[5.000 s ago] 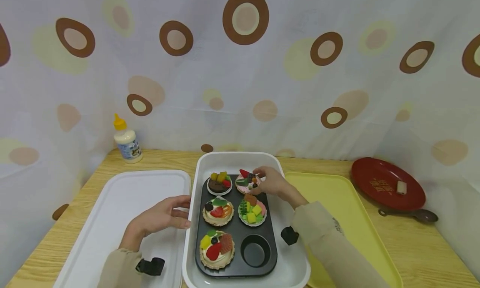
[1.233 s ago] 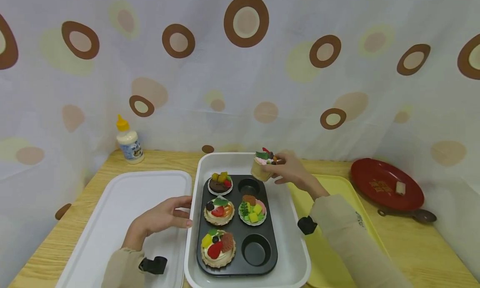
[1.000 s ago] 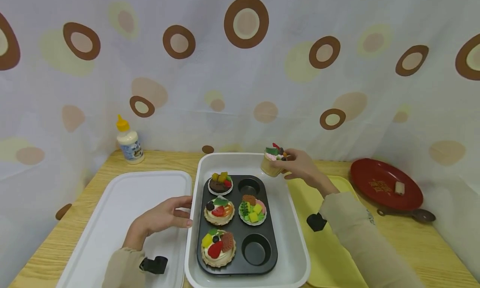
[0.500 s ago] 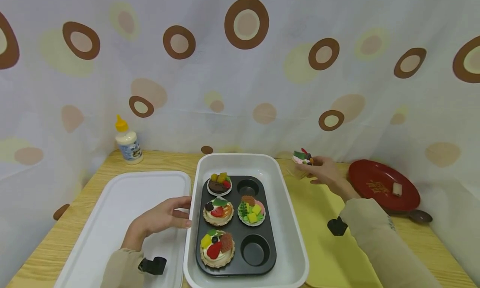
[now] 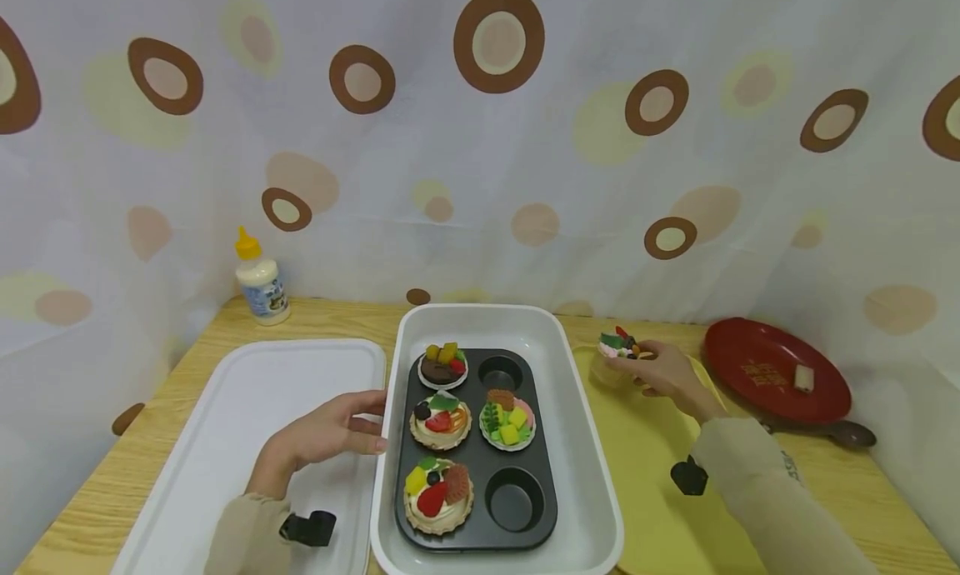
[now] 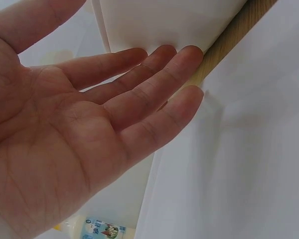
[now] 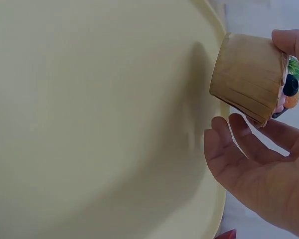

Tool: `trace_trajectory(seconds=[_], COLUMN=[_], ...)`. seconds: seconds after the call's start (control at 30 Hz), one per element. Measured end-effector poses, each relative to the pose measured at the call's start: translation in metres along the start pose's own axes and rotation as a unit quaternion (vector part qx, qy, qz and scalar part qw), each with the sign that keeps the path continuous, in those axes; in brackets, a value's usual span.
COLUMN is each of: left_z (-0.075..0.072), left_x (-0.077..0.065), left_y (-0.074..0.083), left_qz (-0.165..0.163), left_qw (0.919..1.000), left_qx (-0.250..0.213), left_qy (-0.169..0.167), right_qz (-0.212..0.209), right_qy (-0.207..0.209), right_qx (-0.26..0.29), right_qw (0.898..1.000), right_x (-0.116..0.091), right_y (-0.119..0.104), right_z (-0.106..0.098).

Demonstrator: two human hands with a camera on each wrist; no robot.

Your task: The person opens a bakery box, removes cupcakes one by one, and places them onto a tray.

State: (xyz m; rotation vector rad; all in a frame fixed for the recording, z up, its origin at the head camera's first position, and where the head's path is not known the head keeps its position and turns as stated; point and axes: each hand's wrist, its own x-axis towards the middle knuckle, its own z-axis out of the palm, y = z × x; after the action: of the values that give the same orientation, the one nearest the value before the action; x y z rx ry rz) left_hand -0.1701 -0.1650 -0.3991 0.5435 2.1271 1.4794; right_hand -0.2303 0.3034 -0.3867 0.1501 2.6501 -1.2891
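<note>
My right hand (image 5: 669, 375) pinches a toy cupcake (image 7: 249, 74) by its upper edge, close over the far left corner of the yellow tray (image 5: 652, 475). The cupcake has a tan paper cup and pink cream with fruit on top. My left hand (image 5: 322, 432) has its fingers extended, fingertips right at the left wall of the white bin (image 5: 381, 492). Inside the bin lies a black muffin tin (image 5: 480, 450). A chocolate cupcake (image 5: 442, 368), a green-topped cupcake (image 5: 508, 422) and two cream tarts (image 5: 439, 498) fill cups of it; its far right and near right cups are empty.
A white tray (image 5: 247, 442) lies on the left under my left forearm. At the back left stands a yellow-capped bottle (image 5: 262, 287). A red plate (image 5: 772, 375) with a small beige piece and a dark spoon (image 5: 847, 433) are on the right.
My right hand has lifted the pink-cream cupcake from the far right cup, carried it right over the bin wall and lowered it toward the yellow tray. The left hand stays at the bin.
</note>
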Motion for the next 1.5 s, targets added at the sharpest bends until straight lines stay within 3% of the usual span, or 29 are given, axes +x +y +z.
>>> trace_trajectory(seconds=[0.27,0.8,0.9,1.07,1.23,1.33,1.5], left_z=[0.001,0.002,0.002,0.001,0.001,0.001,0.001], left_x=[0.001,0.001,0.0,-0.001,-0.001,-0.001,-0.001], left_y=[0.001,0.004,0.004,0.004,0.003,0.002,0.002], left_qz=[0.004,-0.003,-0.007,-0.01,-0.011,-0.014,-0.011], left_qw=[1.0,1.0,1.0,0.9999,0.9999,0.9999,0.9999], left_qx=[-0.004,0.0,0.001,0.003,0.003,0.002,0.001], left_qy=[-0.002,0.004,0.006,0.009,0.008,0.007,0.004], right_qz=[0.004,-0.063,-0.074,-0.108,-0.151,-0.164,-0.166], right_qy=[0.006,0.027,0.024,0.058,0.083,0.067,0.012], right_qx=[-0.039,-0.119,-0.135,-0.152,-0.1,-0.077,-0.083], right_qw=[0.999,0.99,0.988,0.981,0.98,0.981,0.982], right_x=[0.0,0.001,-0.001,-0.012,-0.026,-0.033,-0.039], right_y=[0.006,0.01,0.0,-0.031,-0.066,-0.08,-0.093], right_z=[-0.002,-0.006,-0.012,-0.024,-0.024,-0.016,0.008])
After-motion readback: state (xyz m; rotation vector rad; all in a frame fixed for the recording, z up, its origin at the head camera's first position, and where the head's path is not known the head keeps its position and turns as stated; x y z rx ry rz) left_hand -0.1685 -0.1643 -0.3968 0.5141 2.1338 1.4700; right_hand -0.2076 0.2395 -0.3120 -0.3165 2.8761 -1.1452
